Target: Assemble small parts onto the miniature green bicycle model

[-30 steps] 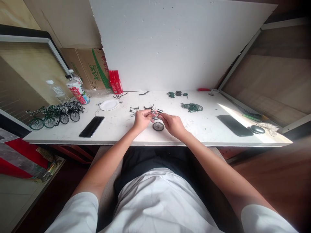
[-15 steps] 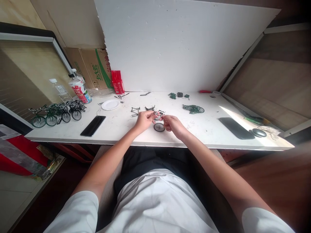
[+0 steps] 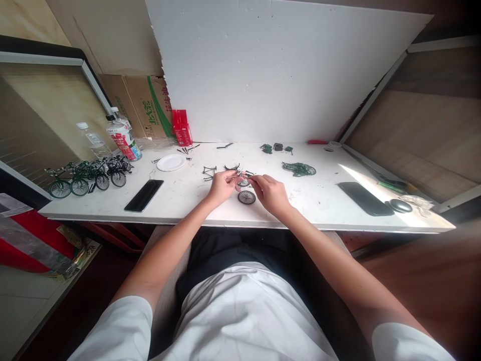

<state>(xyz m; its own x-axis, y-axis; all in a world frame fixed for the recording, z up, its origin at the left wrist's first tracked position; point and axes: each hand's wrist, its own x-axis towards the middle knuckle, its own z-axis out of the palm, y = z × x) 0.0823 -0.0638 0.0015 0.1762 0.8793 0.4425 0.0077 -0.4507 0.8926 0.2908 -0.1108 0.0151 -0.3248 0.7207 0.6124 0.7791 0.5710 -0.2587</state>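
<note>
My left hand and my right hand meet over the middle of the white table. Both pinch a small model bicycle part between their fingertips, held just above the tabletop. A loose small spoked wheel lies flat on the table right below them. Small dark bicycle parts lie just behind my left hand.
Several finished model bicycles stand at the table's left end, by bottles and a white paper plate. A black phone lies left, another phone right. Green parts and a red box sit further back.
My right hand has moved slightly left, closer to my left hand and the part. The view has barely shifted since half a second ago.
</note>
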